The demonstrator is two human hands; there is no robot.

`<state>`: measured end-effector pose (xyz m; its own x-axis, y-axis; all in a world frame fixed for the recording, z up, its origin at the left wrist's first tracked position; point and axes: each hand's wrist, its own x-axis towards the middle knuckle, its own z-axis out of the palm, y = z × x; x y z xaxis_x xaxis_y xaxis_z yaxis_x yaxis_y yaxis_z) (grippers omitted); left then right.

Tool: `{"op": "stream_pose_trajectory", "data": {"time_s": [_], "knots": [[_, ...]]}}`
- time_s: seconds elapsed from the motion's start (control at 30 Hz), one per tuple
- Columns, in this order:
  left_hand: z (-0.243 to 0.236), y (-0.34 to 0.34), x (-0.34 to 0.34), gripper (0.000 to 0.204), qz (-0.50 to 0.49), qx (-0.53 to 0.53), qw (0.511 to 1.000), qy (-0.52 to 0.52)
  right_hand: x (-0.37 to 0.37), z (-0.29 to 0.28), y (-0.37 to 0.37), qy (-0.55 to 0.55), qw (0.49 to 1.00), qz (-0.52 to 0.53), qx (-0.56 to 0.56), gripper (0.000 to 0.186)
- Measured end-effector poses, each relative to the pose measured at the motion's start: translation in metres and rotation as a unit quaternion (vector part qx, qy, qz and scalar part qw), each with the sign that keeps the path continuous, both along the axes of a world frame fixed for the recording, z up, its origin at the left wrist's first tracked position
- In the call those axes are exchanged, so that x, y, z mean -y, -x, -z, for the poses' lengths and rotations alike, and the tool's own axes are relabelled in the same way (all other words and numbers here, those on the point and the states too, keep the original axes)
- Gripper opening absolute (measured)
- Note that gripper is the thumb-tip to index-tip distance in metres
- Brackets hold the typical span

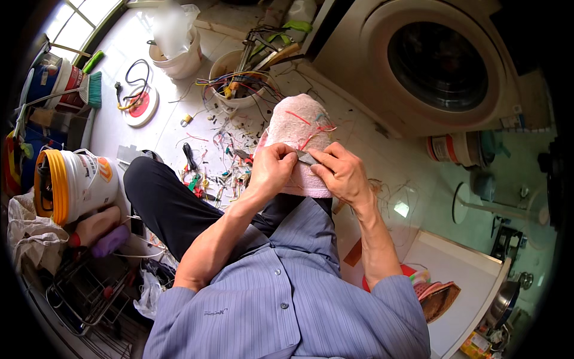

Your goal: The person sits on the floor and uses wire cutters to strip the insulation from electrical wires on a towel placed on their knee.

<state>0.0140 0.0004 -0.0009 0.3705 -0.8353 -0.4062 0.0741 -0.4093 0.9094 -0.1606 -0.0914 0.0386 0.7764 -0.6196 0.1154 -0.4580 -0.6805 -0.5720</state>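
A pink towel (297, 113) is draped over my raised knee, and both hands work above it. My right hand (344, 176) is closed, thumb and fingers pinching a small flat grey blade (307, 158) that points toward the left hand. Opposite it, my left hand (272, 170) is closed in a pinch at the blade's other side; what lies between its fingers is too small to make out. Thin red wire pieces (311, 137) lie on the towel just beyond the fingers. The blade's handle, if it has one, is hidden by my right hand.
Wire scraps and small clippings (224, 158) litter the floor at left. Beyond stand a bucket of wires and tools (239, 99) and a white bucket (182, 63). A washing machine (365, 72) is far right; a white bucket with yellow hose (95, 185) stands left.
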Motion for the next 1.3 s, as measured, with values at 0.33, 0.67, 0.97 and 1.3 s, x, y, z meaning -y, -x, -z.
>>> {"op": "stream_pose_trajectory", "data": {"time_s": [0.33, 0.67, 0.97, 1.3], "knots": [[0.023, 0.008, -0.004, 0.017, -0.035, 0.172, 0.982, 0.075, -0.013, 0.009, -0.006, 0.069, 0.996, 0.048, 0.019, 0.032], [0.018, 0.01, -0.003, 0.014, -0.054, 0.136, 0.987, 0.073, -0.001, 0.007, 0.0, 0.005, 1.0, -0.007, 0.024, 0.031], [0.018, 0.02, -0.006, 0.007, -0.069, 0.281, 0.943, 0.167, -0.009, 0.002, -0.005, 0.031, 0.999, 0.018, 0.013, 0.03], [0.018, 0.019, -0.005, 0.006, -0.046, 0.312, 0.932, 0.18, -0.013, -0.002, -0.006, 0.031, 0.999, 0.035, 0.002, 0.031]]}}
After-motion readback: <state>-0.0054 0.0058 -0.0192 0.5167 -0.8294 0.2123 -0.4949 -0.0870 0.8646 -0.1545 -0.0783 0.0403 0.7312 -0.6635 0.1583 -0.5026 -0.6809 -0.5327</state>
